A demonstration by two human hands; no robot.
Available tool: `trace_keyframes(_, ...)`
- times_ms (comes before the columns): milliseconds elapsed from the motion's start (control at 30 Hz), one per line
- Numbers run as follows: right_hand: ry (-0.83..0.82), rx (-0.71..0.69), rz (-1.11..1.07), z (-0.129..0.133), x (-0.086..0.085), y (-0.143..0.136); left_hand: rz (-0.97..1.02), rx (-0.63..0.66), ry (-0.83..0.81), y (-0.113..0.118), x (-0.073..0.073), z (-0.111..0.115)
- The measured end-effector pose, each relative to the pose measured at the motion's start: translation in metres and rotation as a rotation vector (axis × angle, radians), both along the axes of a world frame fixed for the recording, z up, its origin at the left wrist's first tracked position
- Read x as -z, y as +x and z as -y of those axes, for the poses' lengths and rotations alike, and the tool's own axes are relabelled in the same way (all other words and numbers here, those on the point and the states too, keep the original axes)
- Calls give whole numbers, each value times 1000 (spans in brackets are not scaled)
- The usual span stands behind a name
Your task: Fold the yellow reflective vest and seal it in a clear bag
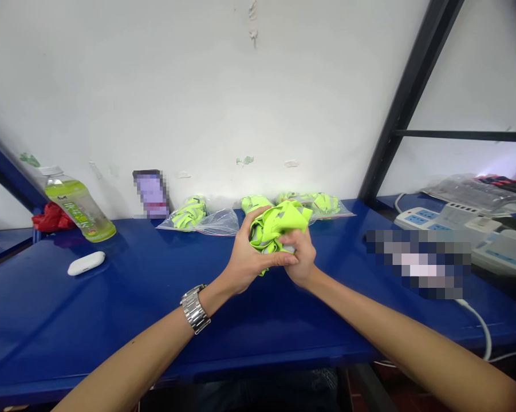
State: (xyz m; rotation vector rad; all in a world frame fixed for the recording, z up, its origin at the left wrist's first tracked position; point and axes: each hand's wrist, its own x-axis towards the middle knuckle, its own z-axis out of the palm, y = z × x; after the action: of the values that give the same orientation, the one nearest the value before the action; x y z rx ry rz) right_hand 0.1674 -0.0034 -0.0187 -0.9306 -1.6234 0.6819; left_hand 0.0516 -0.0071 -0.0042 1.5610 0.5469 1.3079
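Neon cloth (pixel 283 220) in curled hands.

A silver-coloured metal watch band (pixel 195 309), made up of rows of shiny links, is worn around the left wrist (pixel 209 298). Both forearms (pixel 133 357) are seen uncovered, and the hands (pixel 301 257) are ungloved.

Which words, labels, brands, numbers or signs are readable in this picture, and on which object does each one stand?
Nothing can be quoted with certainty.
Bottle: green lettering on the label, too blurred to read surely.
Phone leaning on the wall: screen pixelated, unreadable.
Pixelated device on the right: unreadable.
White power strips: any markings are too small to read.
Held yellow-green cloth: no text visible.
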Motion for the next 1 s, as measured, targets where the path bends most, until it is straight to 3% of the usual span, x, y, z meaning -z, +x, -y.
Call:
trace_keyframes(167, -29, -112, -381, -7, 2, -9, 68, -72, -85, -1, 9, -5)
trace_keyframes(300, -67, -164, -393, -7, -2, -8, -6, -137, -25, -8, 5, -15)
trace_keyframes(400, -161, -251, -335, -3, -17, 4, -153, -279, 188, -22, -4, -23)
trace_keyframes(533, -486, -592, -344, -6, -37, 36, -499, -368, 552, -46, -15, -25)
trace_keyframes(667, -682, -767, -260, -15, -34, 57, -864, -208, 944, -50, -16, -11)
trace_keyframes(767, -700, -892, -10, -16, -26, 57, -1061, -68, 1104, -42, -15, 3)
trace_keyframes(867, -677, -939, 118, -13, -22, 51, -1073, -45, 1190, -37, -13, 9)
trace_keyframes(1000, -656, -904, 57, -7, -17, 42, -928, -100, 1303, -40, -7, 2)
